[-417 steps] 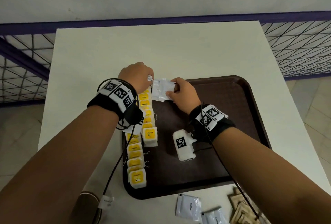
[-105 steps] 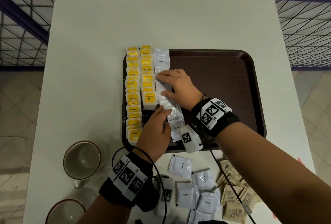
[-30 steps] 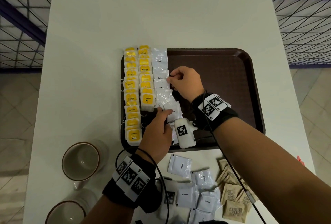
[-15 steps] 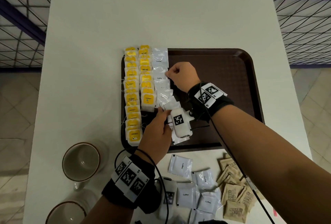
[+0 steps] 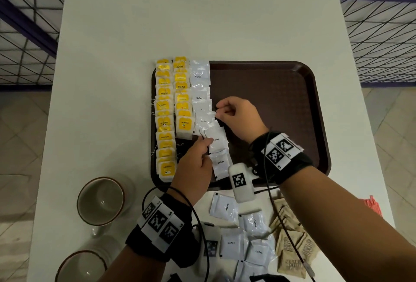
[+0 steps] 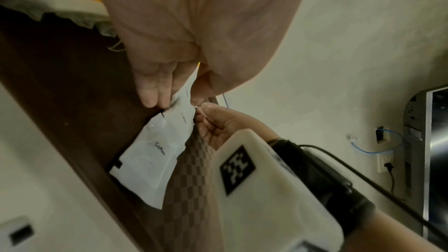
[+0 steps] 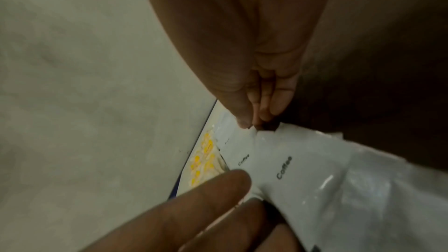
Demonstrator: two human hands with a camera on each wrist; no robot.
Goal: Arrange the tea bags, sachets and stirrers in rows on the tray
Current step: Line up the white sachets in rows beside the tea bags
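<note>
Tray (image 5: 281,92) on the white table (image 5: 126,60): two rows of yellow tea bags (image 5: 165,121) on its left side, about ten and seven, then one row of seven white coffee sachets (image 5: 199,76). Left hand (image 5: 193,164) pinches the sachet (image 5: 216,139) second from the near end; right hand (image 5: 238,117) pinches the edge of one just beyond. Off-tray near edge: about six more coffee sachets (image 5: 225,207), a brown sachet pile (image 5: 292,248), two mugs (image 5: 101,200); wire fencing and tiled floor beyond.

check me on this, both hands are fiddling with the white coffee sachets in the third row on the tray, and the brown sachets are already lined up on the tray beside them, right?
Not quite. The brown sachets are not on the tray: the head view shows them heaped on the table near its front edge. The rest holds: the left hand and right hand both work the white coffee sachets in the third row.
</note>
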